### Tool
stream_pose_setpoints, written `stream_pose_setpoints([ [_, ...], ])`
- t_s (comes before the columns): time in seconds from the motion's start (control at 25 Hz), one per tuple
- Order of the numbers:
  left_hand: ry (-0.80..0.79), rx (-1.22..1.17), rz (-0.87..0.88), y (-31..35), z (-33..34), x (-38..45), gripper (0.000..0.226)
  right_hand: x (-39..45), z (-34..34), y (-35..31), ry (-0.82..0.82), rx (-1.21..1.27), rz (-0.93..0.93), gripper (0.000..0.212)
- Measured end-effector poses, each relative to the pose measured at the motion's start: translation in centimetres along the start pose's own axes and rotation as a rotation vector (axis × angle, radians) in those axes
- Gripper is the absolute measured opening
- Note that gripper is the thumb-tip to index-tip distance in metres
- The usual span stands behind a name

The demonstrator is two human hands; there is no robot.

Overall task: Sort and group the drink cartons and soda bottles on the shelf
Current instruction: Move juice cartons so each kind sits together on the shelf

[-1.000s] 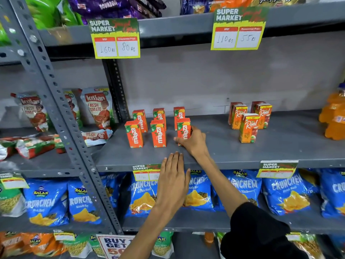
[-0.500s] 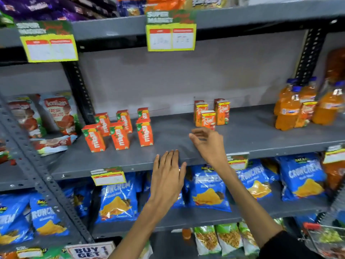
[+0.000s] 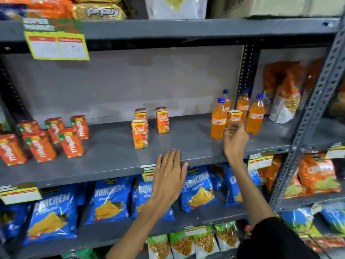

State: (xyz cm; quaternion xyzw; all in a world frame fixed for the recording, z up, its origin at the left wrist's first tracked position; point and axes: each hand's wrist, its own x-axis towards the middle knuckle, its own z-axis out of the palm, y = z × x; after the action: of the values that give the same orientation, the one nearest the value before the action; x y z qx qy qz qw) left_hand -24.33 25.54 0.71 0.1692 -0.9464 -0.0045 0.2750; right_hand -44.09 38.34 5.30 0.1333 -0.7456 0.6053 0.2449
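Note:
On the grey middle shelf (image 3: pixel 186 144), several red Maaza cartons (image 3: pixel 71 142) stand grouped at the left. Orange Real cartons (image 3: pixel 139 133) stand in the middle. Several orange soda bottles (image 3: pixel 217 120) with blue caps stand at the right, and one more Real carton (image 3: pixel 235 115) stands among them. My right hand (image 3: pixel 235 139) is raised just in front of that carton, fingers curled toward it; I cannot tell whether they touch it. My left hand (image 3: pixel 169 176) rests flat, fingers apart, on the shelf's front edge.
Blue Crunchem snack bags (image 3: pixel 110 200) fill the shelf below, with green packs (image 3: pixel 182 243) under them. Orange snack bags (image 3: pixel 283 98) stand right of the bottles behind a perforated grey upright (image 3: pixel 313 111). A yellow price tag (image 3: pixel 56 43) hangs from the shelf above.
My view has swung right. My right hand has left the Maaza cartons and travelled right along the shelf to the carton among the soda bottles. My left hand has stayed on the shelf edge.

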Motion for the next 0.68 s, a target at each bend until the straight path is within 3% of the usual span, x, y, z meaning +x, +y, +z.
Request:
stream_pose_setpoints([
  [0.36,-0.042,0.084,-0.052,0.9,2.3,0.9,0.051,5.3,0.9,2.7,-0.075,-0.206,0.107,0.070],
  [0.56,-0.063,0.105,-0.065,0.9,2.4,1.0,0.050,6.0,1.1,4.0,-0.101,-0.135,0.130,0.051],
  [0.68,-0.074,0.119,-0.054,0.8,2.3,1.0,0.050,5.1,0.3,3.8,-0.044,-0.093,0.137,0.053],
])
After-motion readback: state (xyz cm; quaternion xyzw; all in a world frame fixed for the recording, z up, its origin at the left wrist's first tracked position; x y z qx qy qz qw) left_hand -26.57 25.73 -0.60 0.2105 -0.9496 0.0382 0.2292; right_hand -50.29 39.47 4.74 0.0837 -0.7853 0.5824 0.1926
